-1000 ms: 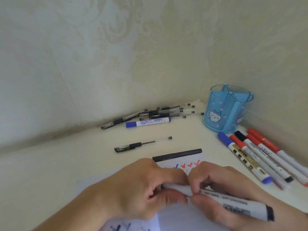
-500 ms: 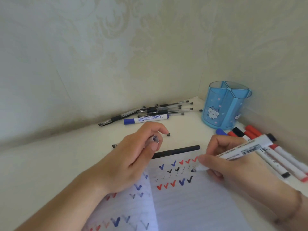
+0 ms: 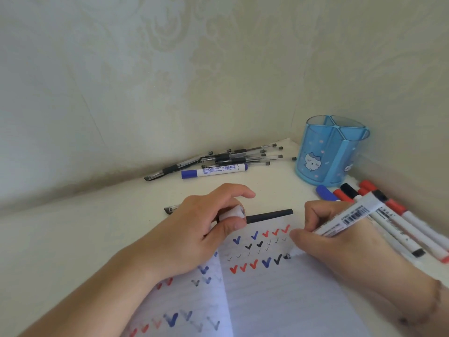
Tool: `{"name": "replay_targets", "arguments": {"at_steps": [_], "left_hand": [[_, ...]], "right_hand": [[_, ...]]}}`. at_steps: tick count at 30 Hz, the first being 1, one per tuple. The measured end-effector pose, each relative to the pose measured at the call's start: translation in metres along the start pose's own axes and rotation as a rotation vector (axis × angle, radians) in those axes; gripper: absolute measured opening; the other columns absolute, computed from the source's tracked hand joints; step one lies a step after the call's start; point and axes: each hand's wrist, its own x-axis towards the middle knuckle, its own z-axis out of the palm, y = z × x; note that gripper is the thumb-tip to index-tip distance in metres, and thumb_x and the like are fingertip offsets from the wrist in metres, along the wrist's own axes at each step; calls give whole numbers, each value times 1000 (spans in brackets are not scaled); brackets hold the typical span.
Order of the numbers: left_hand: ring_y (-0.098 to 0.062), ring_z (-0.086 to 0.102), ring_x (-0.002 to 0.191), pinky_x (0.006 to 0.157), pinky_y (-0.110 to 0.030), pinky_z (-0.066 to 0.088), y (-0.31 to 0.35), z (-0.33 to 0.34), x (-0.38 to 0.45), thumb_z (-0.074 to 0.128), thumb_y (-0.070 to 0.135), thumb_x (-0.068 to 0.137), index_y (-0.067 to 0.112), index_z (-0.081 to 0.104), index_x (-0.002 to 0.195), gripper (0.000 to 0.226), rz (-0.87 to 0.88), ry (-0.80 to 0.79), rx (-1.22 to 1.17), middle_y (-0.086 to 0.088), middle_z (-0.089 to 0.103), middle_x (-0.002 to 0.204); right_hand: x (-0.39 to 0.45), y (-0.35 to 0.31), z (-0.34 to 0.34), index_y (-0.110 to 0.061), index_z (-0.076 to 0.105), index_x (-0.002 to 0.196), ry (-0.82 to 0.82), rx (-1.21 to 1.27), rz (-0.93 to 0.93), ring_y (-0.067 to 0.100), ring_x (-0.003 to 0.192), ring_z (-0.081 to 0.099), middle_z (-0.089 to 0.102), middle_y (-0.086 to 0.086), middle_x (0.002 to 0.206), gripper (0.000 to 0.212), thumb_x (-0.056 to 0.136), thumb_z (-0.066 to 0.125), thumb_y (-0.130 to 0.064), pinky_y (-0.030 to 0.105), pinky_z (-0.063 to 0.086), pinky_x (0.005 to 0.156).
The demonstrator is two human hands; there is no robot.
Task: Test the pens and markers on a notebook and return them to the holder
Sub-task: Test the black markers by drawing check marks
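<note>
Two hands [image 3: 323,242] over ticked notebook [image 3: 279,295]

A pale corner, two walls meeting over a cream tabletop.

The left wall [image 3: 102,88] carries a faint embossed floral pattern, cream on cream, and the right wall [image 3: 379,69] wears the same. They join in a soft vertical seam at the back. The tabletop [image 3: 73,239] sits matte and off-white below, in soft, even light, with a dull shadow along the left wall's base.

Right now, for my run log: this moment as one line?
phase: testing | right hand: marker, tip on notebook | left hand: holds cap | holder: empty
</note>
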Motion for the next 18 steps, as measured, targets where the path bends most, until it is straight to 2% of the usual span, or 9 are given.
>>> {"name": "replay_targets", "arguments": {"at_steps": [2,4,5,6,7,8,12,15,18], "left_hand": [[-2,59,79,73,-5,38,0,0,0,55,20,98,28,47,128,32,6,-2,9,6,66,83],[4,57,78,72,-3,37,0,0,1,57,18,97,23,49,129,33,10,2,14,9,64,81],[5,56,77,72,-3,37,0,1,1,57,17,97,22,50,129,33,8,1,13,12,63,80],[5,56,76,71,-3,37,0,1,1,58,17,97,21,50,129,33,2,-4,11,14,62,79],[4,57,76,71,-4,37,0,1,1,58,17,97,22,49,129,34,-7,-12,11,16,61,79],[3,59,79,72,-5,39,0,1,1,59,18,97,24,48,129,35,-16,-21,10,16,63,83],[-3,65,93,77,-23,56,1,0,-1,66,21,92,40,45,126,45,-90,-48,-73,19,69,98],[-7,63,90,75,-35,58,5,-1,-1,73,34,82,49,47,112,43,-143,-35,-99,26,69,96],[-4,63,89,65,-17,54,6,-2,-1,73,41,75,39,52,97,31,-154,15,-128,28,70,91]], "right_hand": [[0,-2,-1,-11,40,51,-9,-25,28,7,40,32,38,-8,42,38,71,72,-15,56,51,78],[0,-4,-1,-11,40,51,-11,-43,39,6,40,32,38,-9,41,38,71,71,-14,61,47,84],[0,-3,-1,-9,40,52,-14,-51,36,7,40,34,38,-9,41,38,72,72,-13,58,48,81],[0,-3,-1,-8,41,54,-15,-55,31,8,41,35,38,-8,42,38,74,73,-12,53,51,69],[0,-3,-1,-8,41,55,-15,-58,30,8,42,37,39,-7,42,38,75,74,-11,45,48,55],[1,-1,-1,-8,41,55,-13,-57,28,9,43,39,39,-7,42,38,75,74,-10,40,42,48],[4,5,-1,-10,41,55,25,-28,13,9,42,34,43,-6,41,35,73,71,-8,24,27,40],[5,7,-1,-13,45,52,44,59,-14,9,40,35,44,-4,42,36,73,75,-13,21,27,40],[5,3,-7,-15,52,58,55,296,-58,14,39,33,46,-4,40,40,65,83,-39,23,24,39]]}}
